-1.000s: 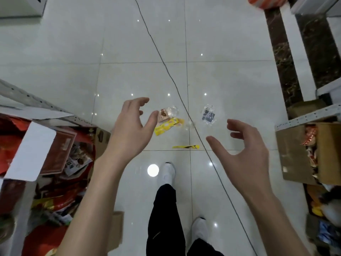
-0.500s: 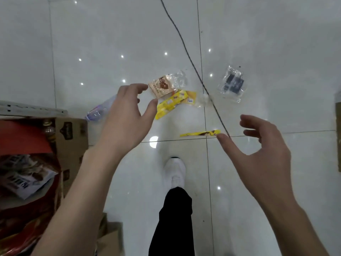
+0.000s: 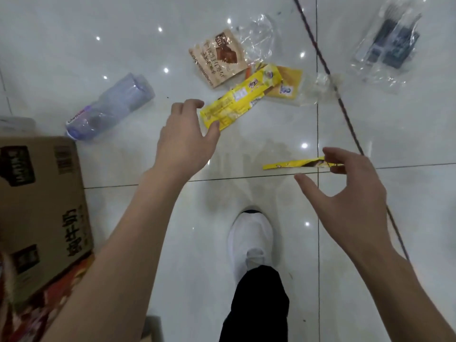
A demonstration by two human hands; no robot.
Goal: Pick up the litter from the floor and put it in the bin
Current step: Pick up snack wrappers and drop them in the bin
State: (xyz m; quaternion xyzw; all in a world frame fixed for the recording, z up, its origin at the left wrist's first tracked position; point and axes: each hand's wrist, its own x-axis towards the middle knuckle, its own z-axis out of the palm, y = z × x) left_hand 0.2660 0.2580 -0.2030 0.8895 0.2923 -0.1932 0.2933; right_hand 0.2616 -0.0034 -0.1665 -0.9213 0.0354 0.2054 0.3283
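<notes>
Litter lies on the white tiled floor. A long yellow wrapper [image 3: 240,102] lies in the middle, with my left hand [image 3: 186,141] spread just over its near end, fingers relaxed and holding nothing. A thin yellow strip [image 3: 291,164] lies lower right; the fingertips of my right hand [image 3: 345,191] hover over its right end, thumb apart. A brown snack wrapper [image 3: 217,59] with clear film [image 3: 256,38], a small yellow packet [image 3: 288,83], a clear bag with dark print [image 3: 387,45] and an empty plastic bottle [image 3: 111,107] lie around. No bin is in view.
A cardboard box [image 3: 42,201] stands at the left edge, beside the bottle. A dark cable [image 3: 345,114] runs diagonally across the floor on the right. My white shoe [image 3: 250,238] and black trouser leg stand below the litter.
The camera has dropped much closer to the floor. Both hands have reached down toward the litter, the left to the long yellow wrapper, the right to the thin strip.
</notes>
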